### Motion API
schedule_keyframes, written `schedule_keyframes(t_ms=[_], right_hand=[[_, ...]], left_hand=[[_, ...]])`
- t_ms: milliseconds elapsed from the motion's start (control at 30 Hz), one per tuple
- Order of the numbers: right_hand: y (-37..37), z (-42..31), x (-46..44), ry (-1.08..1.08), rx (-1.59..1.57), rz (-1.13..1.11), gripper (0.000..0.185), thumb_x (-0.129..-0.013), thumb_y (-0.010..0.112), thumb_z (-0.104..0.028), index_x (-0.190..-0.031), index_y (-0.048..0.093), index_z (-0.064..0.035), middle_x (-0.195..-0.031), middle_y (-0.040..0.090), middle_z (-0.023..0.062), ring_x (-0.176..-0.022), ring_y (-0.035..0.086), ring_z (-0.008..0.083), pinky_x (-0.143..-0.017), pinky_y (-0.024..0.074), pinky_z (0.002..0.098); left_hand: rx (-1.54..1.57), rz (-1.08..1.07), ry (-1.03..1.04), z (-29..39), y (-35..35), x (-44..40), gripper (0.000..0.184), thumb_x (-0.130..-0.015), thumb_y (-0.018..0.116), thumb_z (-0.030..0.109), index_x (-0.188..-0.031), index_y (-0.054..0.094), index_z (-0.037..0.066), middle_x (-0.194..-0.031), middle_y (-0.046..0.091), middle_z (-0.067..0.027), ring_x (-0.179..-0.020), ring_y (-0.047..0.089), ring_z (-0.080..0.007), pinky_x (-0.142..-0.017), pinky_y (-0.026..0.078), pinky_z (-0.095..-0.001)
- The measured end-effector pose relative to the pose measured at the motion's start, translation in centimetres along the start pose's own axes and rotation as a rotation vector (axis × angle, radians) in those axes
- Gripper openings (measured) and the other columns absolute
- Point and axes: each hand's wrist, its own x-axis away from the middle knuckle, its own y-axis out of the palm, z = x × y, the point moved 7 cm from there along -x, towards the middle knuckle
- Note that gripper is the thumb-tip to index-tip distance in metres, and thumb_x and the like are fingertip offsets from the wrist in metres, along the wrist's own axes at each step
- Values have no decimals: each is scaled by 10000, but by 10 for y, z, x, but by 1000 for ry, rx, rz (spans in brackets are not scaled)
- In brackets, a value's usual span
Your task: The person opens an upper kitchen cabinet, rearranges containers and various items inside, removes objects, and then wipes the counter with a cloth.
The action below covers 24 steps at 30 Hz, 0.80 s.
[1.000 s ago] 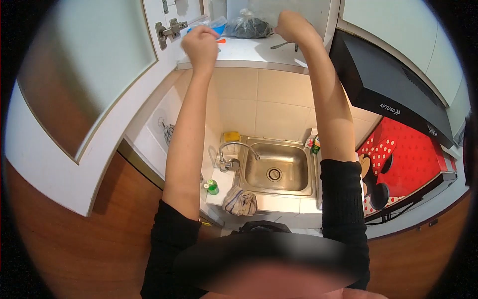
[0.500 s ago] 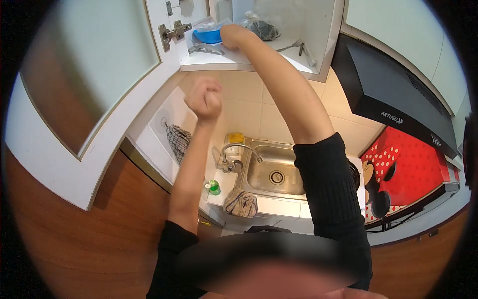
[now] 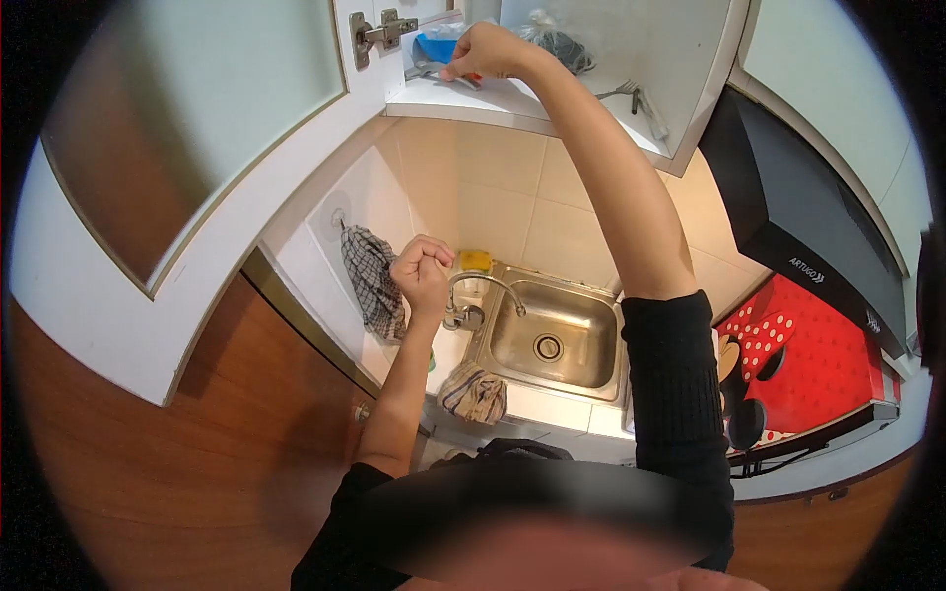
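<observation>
My right hand (image 3: pixel 485 51) reaches into the open wall cabinet, its thumb and fingers pinched together low over the shelf. The fingertips are at some silver metal utensils (image 3: pixel 424 70). A small red piece (image 3: pixel 475 76) shows just beside the fingers; what exactly they grip is hidden. Behind the hand lies a blue plastic item (image 3: pixel 434 49) with clear plastic around it. My left hand (image 3: pixel 424 271) is closed in a fist in the air, near the hanging checked cloth (image 3: pixel 371 276) and left of the tap. No object sticks out of it.
A fork (image 3: pixel 619 90) and a clear bag with dark contents (image 3: pixel 567 49) lie on the cabinet shelf (image 3: pixel 512 106). The frosted-glass door (image 3: pixel 222 227) swings out left. Below are a steel sink (image 3: pixel 581 340), a tap (image 3: pixel 468 315) and a striped cloth (image 3: pixel 475 392). A black range hood (image 3: pixel 808 197) juts out right.
The right hand has shifted from the blue item down to the metal utensils, with red now showing beside it. My left fist has dropped towards the tap. The head view has tilted lower.
</observation>
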Motion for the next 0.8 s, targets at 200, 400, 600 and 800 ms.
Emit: schedule_keyframes(t_ms=[200, 400, 600, 800], right_hand=[[-8, 22, -1, 150, 226, 103, 251, -782, 714, -247, -917, 728, -36, -926, 693, 217, -892, 679, 327, -785, 523, 418], [-25, -10, 22, 65, 127, 491, 245, -792, 673, -268, -848, 716, -34, -900, 702, 197, -855, 686, 350, -766, 540, 429], [-11, -79, 75, 39, 305, 211, 233, -819, 578, -193, -887, 709, -12, -923, 692, 222, -888, 675, 380, -778, 540, 450], [-77, -43, 176, 200, 584, 532, 224, -897, 546, -201, -856, 655, -10, -825, 660, 173, -825, 641, 370, -722, 509, 462]], left_hand=[[-43, -116, -42, 1, 0, 14, 247, -782, 378, -158, -625, 514, -23, -673, 592, -121, -601, 538, -140, -563, 433, -231], [-13, -101, -61, 7, -4, 22, 237, -748, 367, -157, -615, 524, -38, -654, 588, -111, -589, 554, -145, -560, 434, -237], [10, -101, -178, -7, -15, 45, 245, -760, 359, -173, -628, 516, -40, -666, 586, -113, -611, 557, -147, -576, 436, -235], [47, -158, -241, -12, -24, 60, 234, -755, 365, -160, -627, 517, -36, -656, 587, -112, -594, 540, -138, -571, 436, -233]])
